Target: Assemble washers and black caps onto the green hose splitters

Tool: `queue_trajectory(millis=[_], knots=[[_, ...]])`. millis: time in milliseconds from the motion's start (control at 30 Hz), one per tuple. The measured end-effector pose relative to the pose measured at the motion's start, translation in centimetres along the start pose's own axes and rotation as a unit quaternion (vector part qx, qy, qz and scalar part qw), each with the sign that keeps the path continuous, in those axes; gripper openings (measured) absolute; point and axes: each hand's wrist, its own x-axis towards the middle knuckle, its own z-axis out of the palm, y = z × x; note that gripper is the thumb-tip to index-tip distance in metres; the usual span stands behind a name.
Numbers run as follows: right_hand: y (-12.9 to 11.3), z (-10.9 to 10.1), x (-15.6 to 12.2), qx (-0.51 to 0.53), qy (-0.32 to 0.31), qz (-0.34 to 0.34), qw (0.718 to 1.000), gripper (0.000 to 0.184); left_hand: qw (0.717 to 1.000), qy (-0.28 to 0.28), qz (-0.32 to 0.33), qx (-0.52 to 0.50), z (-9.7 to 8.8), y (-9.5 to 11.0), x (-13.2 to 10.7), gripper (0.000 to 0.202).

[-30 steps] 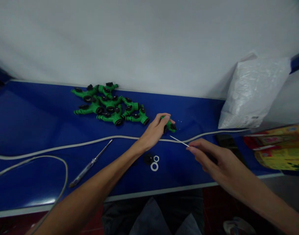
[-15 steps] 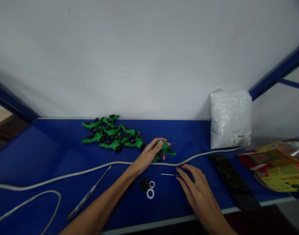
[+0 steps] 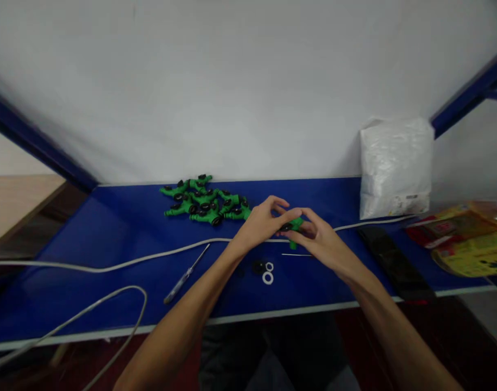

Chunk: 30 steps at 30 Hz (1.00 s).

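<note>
Green connector (image 3: 297, 224) held up over the white cable (image 3: 209, 240), gripped from both sides: left hand (image 3: 266, 220) and right hand (image 3: 325, 239) each have fingers closed on it. Half a second ago only the left held it; the right then pinched a thin rod (image 3: 296, 254), count 1, which now appears to lie just on the near side of the cable. Writing: print on the white package (image 3: 397, 165), beyond the cable's right end, too small to read. Near side of cable: white rings (image 3: 268, 271), 2; black ring (image 3: 257, 266), 1; screwdriver (image 3: 183, 281), 1. Far side: connector pile (image 3: 207, 202), about 7, overlapping.
</note>
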Motion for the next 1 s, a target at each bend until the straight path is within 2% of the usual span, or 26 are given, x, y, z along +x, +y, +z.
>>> queue_trajectory(millis=[67,133,200,267,367,467,533,600,733,800,867,933,1000], knots=[[-0.4,0.2,0.2,0.006,0.002,0.016,1.0,0.048,0.999,0.013,0.023,0.039,-0.5,0.5,-0.3,0.053],[-0.5,0.2,0.4,0.004,0.016,0.032,0.999,0.048,0.997,0.024,0.043,0.054,-1.4,1.1,-1.6,0.048],[-0.4,0.0,0.6,0.012,0.035,0.048,0.998,0.048,0.993,0.051,0.048,0.094,-2.5,1.4,-4.3,0.043],[0.2,-0.4,0.6,0.063,0.052,0.074,0.994,0.046,0.977,0.084,0.029,0.192,-3.7,1.2,-8.1,0.037],[1.1,-0.9,0.8,0.171,0.085,0.115,0.975,0.039,0.952,0.05,-0.047,0.298,-5.0,-0.2,-13.6,0.03],[1.4,-1.0,1.6,0.199,0.088,0.125,0.968,0.032,0.94,0.019,-0.069,0.334,-5.2,-1.5,-16.6,0.03],[1.1,-0.9,2.4,0.195,0.045,0.124,0.972,0.031,0.935,0.013,-0.065,0.348,-5.1,-2.1,-16.7,0.03],[0.4,-0.7,3.4,0.191,-0.026,0.121,0.974,0.033,0.933,0.012,-0.057,0.355,-5.0,-2.5,-16.2,0.027],[-0.2,-0.1,4.7,0.198,-0.156,0.104,0.962,0.041,0.939,0.042,-0.064,0.336,-5.0,-2.7,-15.4,0.013],[0.2,0.0,4.8,0.232,-0.185,0.094,0.95,0.044,0.944,0.067,-0.093,0.308,-5.1,-2.4,-15.3,0.007],[1.0,0.1,4.8,0.277,-0.199,0.081,0.936,0.045,0.948,0.105,-0.129,0.271,-5.1,-1.7,-14.8,0.011],[1.7,0.2,4.6,0.31,-0.203,0.068,0.926,0.045,0.952,0.151,-0.149,0.221,-5.1,-0.6,-13.2,0.02],[2.2,0.3,4.4,0.32,-0.204,0.059,0.923,0.045,0.961,0.184,-0.131,0.161,-4.9,0.4,-10.4,0.028]])
